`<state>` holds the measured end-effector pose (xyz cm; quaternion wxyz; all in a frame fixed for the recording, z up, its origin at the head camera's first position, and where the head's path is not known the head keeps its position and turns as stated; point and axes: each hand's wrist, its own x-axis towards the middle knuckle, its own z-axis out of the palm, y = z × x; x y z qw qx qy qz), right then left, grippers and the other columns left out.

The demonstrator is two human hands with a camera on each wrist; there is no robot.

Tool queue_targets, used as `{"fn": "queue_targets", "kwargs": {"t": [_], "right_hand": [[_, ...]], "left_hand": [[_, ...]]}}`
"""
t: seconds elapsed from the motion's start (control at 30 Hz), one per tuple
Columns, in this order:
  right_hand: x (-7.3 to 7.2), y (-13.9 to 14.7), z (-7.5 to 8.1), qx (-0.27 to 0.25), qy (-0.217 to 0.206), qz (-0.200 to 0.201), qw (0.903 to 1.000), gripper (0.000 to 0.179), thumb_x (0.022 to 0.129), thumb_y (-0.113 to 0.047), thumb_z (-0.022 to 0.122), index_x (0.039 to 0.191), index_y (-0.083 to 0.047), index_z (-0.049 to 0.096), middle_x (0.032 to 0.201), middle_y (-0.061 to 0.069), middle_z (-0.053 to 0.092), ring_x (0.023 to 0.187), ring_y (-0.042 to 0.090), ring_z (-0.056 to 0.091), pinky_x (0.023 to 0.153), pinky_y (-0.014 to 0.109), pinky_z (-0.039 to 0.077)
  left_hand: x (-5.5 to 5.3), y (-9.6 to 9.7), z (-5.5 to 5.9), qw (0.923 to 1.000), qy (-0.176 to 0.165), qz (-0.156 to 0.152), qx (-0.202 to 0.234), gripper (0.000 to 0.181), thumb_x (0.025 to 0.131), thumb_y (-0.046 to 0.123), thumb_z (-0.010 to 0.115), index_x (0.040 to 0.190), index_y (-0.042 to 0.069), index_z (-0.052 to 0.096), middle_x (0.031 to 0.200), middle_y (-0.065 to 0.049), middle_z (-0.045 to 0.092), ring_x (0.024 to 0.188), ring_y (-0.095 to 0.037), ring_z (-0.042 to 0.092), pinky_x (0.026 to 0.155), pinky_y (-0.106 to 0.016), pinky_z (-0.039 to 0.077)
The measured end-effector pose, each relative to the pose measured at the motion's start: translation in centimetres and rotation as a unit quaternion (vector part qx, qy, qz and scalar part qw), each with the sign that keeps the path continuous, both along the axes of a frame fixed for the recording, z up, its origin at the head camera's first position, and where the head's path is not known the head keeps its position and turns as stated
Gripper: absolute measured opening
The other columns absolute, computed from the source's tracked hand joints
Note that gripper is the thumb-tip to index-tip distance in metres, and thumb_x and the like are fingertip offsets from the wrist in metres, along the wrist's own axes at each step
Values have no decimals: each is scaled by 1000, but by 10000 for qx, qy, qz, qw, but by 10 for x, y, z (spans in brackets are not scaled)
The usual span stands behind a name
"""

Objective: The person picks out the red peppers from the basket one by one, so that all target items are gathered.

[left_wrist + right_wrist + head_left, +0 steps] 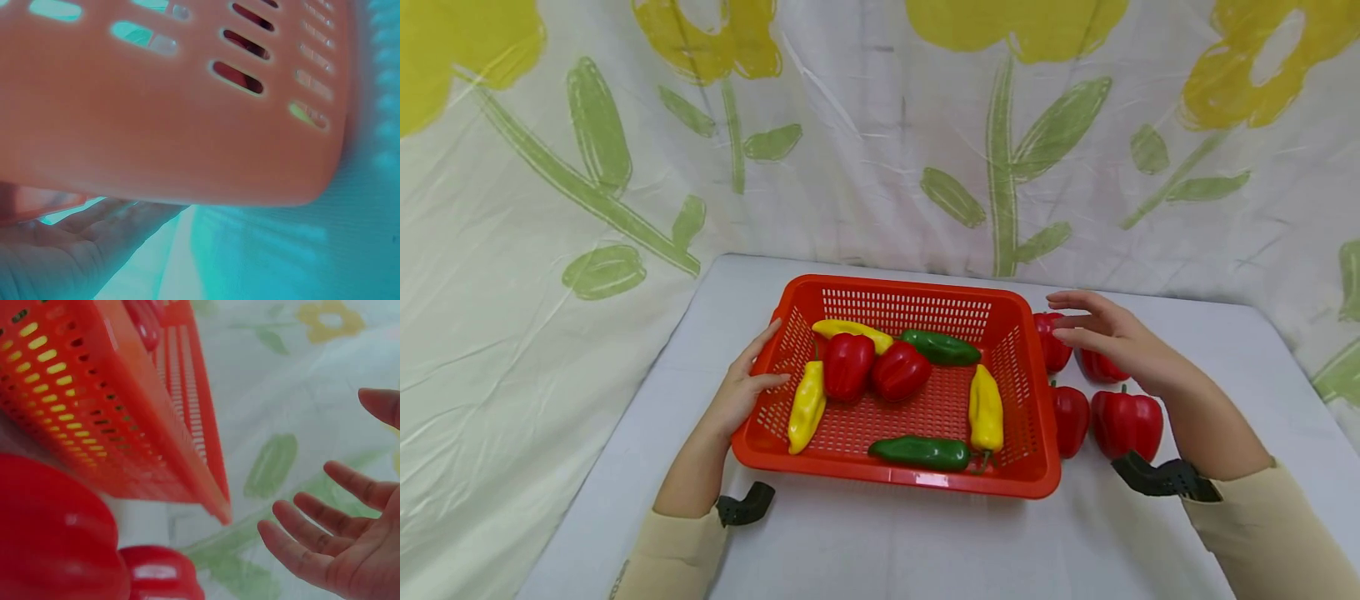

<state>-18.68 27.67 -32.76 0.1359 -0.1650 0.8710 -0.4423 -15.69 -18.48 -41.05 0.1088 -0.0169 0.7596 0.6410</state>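
At the left rim of a red plastic basket (895, 477) is my left hand (741, 396), its thumb over the rim and other fingers along the outer side; the left wrist view shows those fingers (134, 222) against the basket wall (187, 150). Inside lie two red bell peppers (848, 367), three yellow peppers (807, 408) and two long green peppers (921, 452). My right hand (1112, 337) hovers above several red bell peppers (1126, 421) right of the basket. Its fingers (306, 528) are spread and slightly bent, holding nothing.
Basket and peppers stand on a table with a white cover (880, 542). Behind and at the left hangs a white curtain (865, 167) with yellow flowers and green leaves. Black bands (1165, 477) sit on both wrists, by the beige sleeves (1262, 533).
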Motion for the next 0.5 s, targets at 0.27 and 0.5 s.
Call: {"fn": "queue_targets", "kwargs": {"t": [0.27,0.5], "right_hand": [[-14,-34,14,22,-489,464,9977,58,91,-29,56,140,-10,32,140,19,41,125,38,45,91,53,49],[-26,-58,33,504,-393,744,9952,58,90,-31,57,139,-11,34,143,14,37,126,34,43,96,54,45]], "left_hand": [[0,0,0,10000,-16,1,28,71,90,2,46,149,32,20,156,-2,18,131,-32,37,92,-36,50],[0,0,1,10000,-54,9,60,71,90,3,46,148,33,20,156,-1,17,131,-32,36,91,-36,50]]}}
